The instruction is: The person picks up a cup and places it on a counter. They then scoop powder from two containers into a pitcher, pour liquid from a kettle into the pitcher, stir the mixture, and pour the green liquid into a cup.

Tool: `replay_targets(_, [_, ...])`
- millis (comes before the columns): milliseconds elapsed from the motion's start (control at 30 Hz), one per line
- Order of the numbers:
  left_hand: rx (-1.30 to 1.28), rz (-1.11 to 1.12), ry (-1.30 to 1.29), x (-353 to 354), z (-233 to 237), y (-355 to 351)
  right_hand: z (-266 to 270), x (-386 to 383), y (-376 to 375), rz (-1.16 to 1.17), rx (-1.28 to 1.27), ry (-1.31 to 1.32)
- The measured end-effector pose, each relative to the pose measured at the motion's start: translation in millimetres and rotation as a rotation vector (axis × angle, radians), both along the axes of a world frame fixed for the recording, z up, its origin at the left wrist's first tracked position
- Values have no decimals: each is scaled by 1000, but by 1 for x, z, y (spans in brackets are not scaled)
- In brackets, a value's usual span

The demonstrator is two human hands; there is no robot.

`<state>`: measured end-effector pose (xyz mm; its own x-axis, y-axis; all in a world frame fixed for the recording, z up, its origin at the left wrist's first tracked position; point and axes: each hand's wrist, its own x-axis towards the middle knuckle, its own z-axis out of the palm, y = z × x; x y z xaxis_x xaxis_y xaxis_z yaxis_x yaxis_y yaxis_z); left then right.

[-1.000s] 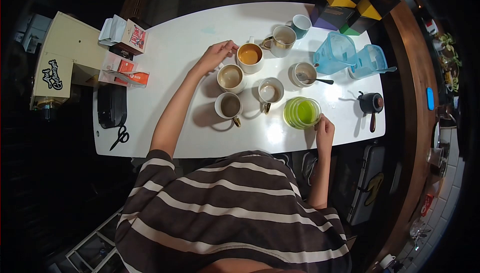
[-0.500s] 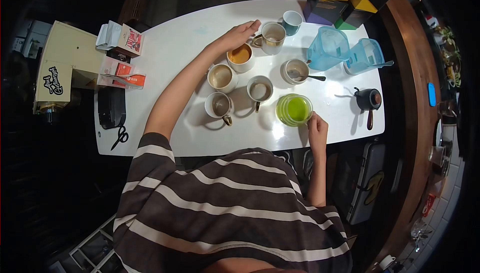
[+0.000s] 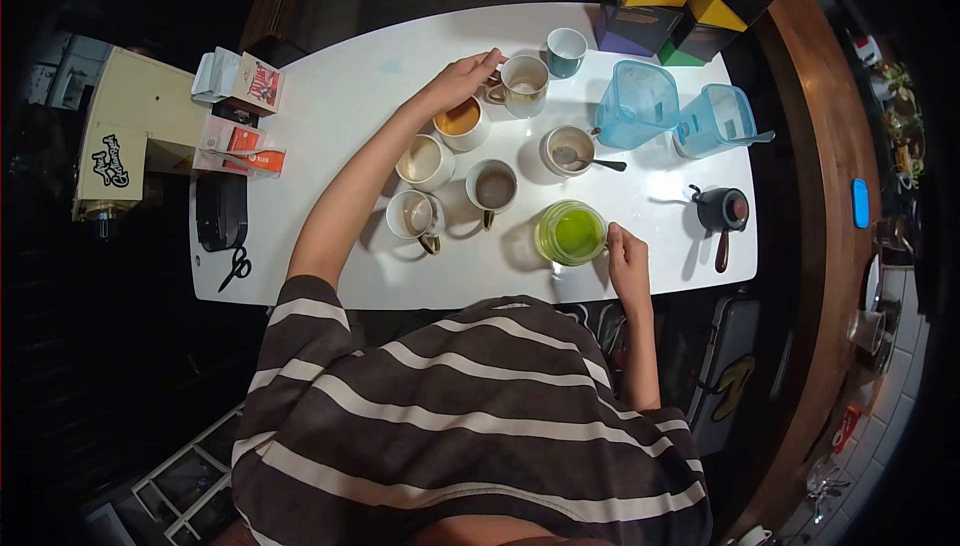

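Note:
My left hand (image 3: 463,84) reaches to the back of the table, fingers stretched out and held together. Its fingertips are right at the handle side of a white mug (image 3: 525,86). Closed at the handle of a glass jar mug of bright green liquid (image 3: 575,234) is my right hand (image 3: 628,258). Under my left forearm stand a cup of orange-brown liquid (image 3: 458,118) and a pale cup (image 3: 426,163). Two more handled mugs, one nearer me (image 3: 412,214) and one in the middle (image 3: 492,186), stand close by. A cup with a spoon (image 3: 568,153) is behind the jar mug.
A teal cup (image 3: 566,51), two blue translucent containers, one larger (image 3: 636,111) and one smaller (image 3: 715,121), and a dark wooden-handled pot (image 3: 722,209) stand to the right. Dark boxes (image 3: 640,26) fill the back corner. Leftward are packets (image 3: 250,83), scissors (image 3: 236,268) and a cream machine (image 3: 125,126).
The view has shifted slightly, moving the table items left and down. My right hand sits a little farther right of the green jar mug's body. My left hand stays beside the white mug.

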<state>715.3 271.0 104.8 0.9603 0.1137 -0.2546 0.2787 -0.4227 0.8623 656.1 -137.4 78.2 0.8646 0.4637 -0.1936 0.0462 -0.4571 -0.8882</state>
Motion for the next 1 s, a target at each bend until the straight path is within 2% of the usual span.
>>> replay_targets(267, [4,-73,-59,-4,6,-9,-4,6,-3,20,47,-8])
replay_targets(367, [59,-27,-58,12,14,-4,-9,7,-3,-18,75,-22])
replay_targets(433, [166,-15,-159,34,13,8,-14,7,-5,-8,60,7])
replay_targets(500, [152,-63,-214,58,15,17,-13,6,-5,-31,62,-33])
replay_targets(567, [210,-243,-297,74,14,21,-17,2,1,-90,177,-132])
replay_targets(633, [220,-313,-304,93,10,25,-5,2,-2,-49,81,-96])
replay_targets(733, [-42,-262,-92,115,12,22,-3,-2,-3,-76,92,-109])
replay_targets(833, [18,-280,-41,113,40,2,-4,-7,-1,-121,90,-97])
replay_targets(867, [20,-291,-42,120,34,5,-4,-7,1,-146,87,-92])
replay_targets(933, [131,-477,-128,136,21,10,-2,-10,2,-180,80,-91])
replay_targets(1000, [174,-573,-187,154,19,16,-4,-15,2,-214,67,-78])
